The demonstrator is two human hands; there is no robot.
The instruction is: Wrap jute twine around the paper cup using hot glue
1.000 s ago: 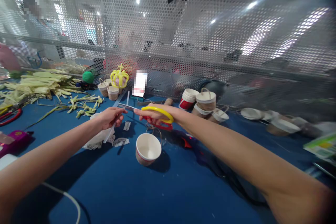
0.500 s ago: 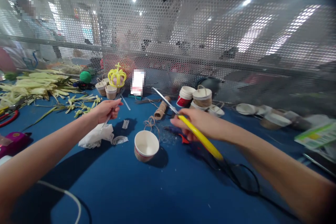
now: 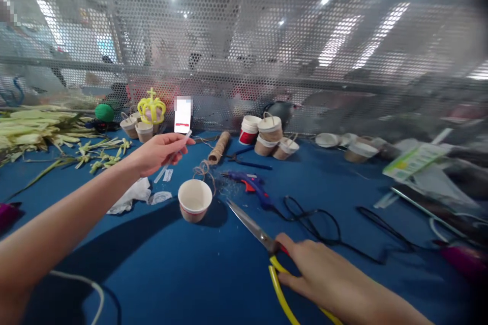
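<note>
one slim, translucent stick [image 3: 161, 173] sits pinched in my left hand [image 3: 160, 153]; my right hand [image 3: 318, 269] grips metal-bladed scissors [image 3: 264, 237], lower than before.

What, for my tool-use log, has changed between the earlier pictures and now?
The right hand carried the scissors away from the left hand, rightward and back toward the person, uncovering the glue gun. Neither hand visibly let go; the left keeps a translucent stick. The paper cup and twine roll stayed put, though the view turned right.
</note>
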